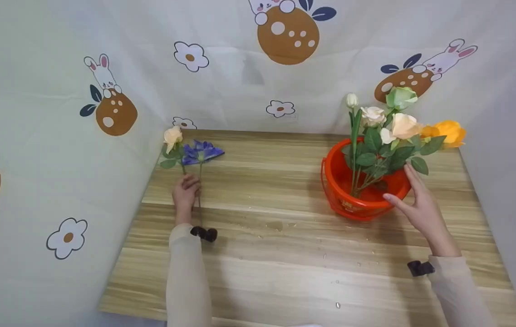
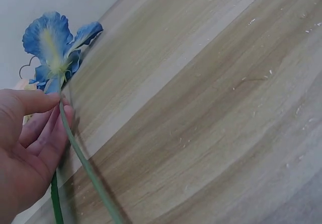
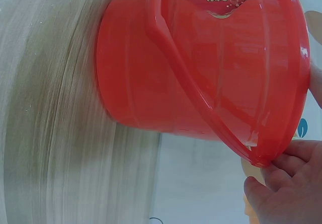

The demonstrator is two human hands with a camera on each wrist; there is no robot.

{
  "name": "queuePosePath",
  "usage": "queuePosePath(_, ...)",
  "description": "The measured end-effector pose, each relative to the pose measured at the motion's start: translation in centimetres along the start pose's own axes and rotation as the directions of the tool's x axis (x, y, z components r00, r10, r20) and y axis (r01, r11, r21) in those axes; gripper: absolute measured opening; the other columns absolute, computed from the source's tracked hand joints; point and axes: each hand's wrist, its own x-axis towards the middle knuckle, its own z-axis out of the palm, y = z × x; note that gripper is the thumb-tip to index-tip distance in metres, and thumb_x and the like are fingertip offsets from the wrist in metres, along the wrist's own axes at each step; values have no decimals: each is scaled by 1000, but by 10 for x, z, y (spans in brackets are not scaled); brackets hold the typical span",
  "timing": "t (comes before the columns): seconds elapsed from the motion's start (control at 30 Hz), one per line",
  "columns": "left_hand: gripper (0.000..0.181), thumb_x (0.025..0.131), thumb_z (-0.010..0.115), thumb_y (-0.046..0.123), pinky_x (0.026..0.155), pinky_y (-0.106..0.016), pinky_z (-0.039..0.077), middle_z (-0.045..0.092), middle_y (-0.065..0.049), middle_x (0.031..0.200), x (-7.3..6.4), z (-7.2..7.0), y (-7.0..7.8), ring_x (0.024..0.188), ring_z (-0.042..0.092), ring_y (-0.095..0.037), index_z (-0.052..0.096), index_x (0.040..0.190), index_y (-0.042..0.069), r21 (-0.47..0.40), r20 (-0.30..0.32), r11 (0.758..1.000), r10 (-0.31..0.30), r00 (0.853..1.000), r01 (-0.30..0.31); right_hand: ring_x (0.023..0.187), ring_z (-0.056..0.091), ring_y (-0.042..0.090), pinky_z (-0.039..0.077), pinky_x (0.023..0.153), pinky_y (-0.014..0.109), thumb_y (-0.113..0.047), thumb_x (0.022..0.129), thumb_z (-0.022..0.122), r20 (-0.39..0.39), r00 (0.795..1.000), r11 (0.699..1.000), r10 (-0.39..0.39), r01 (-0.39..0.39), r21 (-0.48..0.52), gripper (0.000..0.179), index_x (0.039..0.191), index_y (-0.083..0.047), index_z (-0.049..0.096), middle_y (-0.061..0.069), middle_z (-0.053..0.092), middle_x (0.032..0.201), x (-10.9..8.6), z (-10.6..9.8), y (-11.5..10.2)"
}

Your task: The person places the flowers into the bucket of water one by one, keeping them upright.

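Note:
At the left of the table my left hand (image 1: pixel 186 193) pinches the thin green stem (image 2: pixel 83 158) of a blue iris (image 2: pixel 50 48) just below its bloom. Beside it lies a pale peach rose (image 1: pixel 173 137), whose stem runs under the same hand; whether the fingers also hold it, I cannot tell. On the right stands a red bucket (image 1: pixel 348 206) with its handle hanging down. My right hand (image 1: pixel 423 211) holds the bucket's near right rim, thumb and fingers spread along it. Roses, a white tulip (image 1: pixel 352 101) and an orange flower (image 1: pixel 450 133) lean in the bucket.
The wooden table (image 1: pixel 258 263) carries scattered water drops (image 1: pixel 337 305) in its middle and front. A white cloth wall (image 1: pixel 230 91) printed with rabbits and flowers closes off the back and both sides.

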Motion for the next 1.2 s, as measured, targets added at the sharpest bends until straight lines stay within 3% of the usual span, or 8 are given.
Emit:
queuePosePath(0.13,43,84,59,-14,67,-29,54,53,-33,125,-8,2,7,98,63,-30,50,126,-9,8,26,1000,0,1000,0,142,15,39,15,109,65,-32,84,71,3,1000,1000,4,-4,4,87,151,-15,18,5,11,158,0,0,0)
queuePosePath(0.33,38,87,58,-10,85,-39,54,52,-33,125,-14,4,13,105,60,-33,50,125,-12,115,98,993,-13,995,2,142,15,39,15,109,64,-33,84,71,0,1000,1000,-2,2,12,87,151,-15,18,4,11,158,0,0,0)
queuePosePath(0.47,38,88,57,-7,90,-42,51,52,-32,127,-11,4,11,108,58,-34,51,126,-10,143,149,990,-34,988,13,142,15,38,14,110,63,-32,85,70,-2,1000,1000,-5,5,17,86,151,-15,18,4,11,158,0,0,1)
queuePosePath(0.67,39,90,58,-2,87,-37,53,54,-25,129,-5,7,4,107,60,-29,53,128,-5,129,165,992,-33,986,11,142,15,38,15,109,64,-33,84,71,0,1000,1000,-4,4,11,87,151,-16,18,2,11,158,0,0,0)
queuePosePath(0.77,40,90,58,-2,88,-37,52,52,-25,131,-13,11,15,107,60,-28,51,130,-5,96,178,995,-47,983,30,142,15,38,16,109,65,-33,83,72,-5,1000,1000,-5,5,10,88,151,-17,18,1,12,158,0,1,0)
queuePosePath(0.97,40,91,57,-1,97,-43,46,50,-26,133,-26,18,35,87,64,-8,49,130,-4,51,195,999,-24,981,14,142,16,38,16,109,64,-33,83,72,-12,1000,1000,-10,10,6,87,151,-16,19,1,13,158,0,1,1)
queuePosePath(1.07,39,90,58,-1,102,-47,42,51,-25,132,-30,21,44,99,63,-19,51,129,-3,38,199,999,5,980,-13,141,16,39,16,109,64,-32,83,72,-16,1000,1000,-13,13,6,87,151,-15,19,3,13,157,-1,1,1)
queuePosePath(1.2,38,89,59,-2,96,-40,48,54,-25,129,-35,26,55,108,59,-27,53,126,-2,25,188,997,61,980,-67,141,17,39,16,109,63,-32,84,72,-17,1000,1000,-11,12,7,87,151,-15,19,3,13,158,0,1,1)
